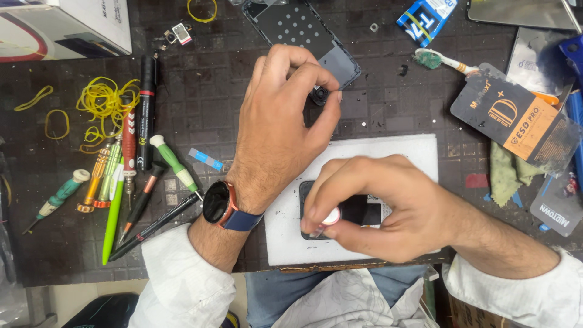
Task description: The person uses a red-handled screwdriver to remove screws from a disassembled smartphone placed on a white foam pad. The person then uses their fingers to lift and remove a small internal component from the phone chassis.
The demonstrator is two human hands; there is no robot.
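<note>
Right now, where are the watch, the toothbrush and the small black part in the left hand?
watch [217,202], head view, on its dark face.
toothbrush [430,59], head view, on its green bristles.
black part [320,96], head view, on the bit showing between the left fingertips.

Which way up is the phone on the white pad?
Cannot tell: the right hand covers most of the phone on the white pad; only a dark surface shows.
</note>
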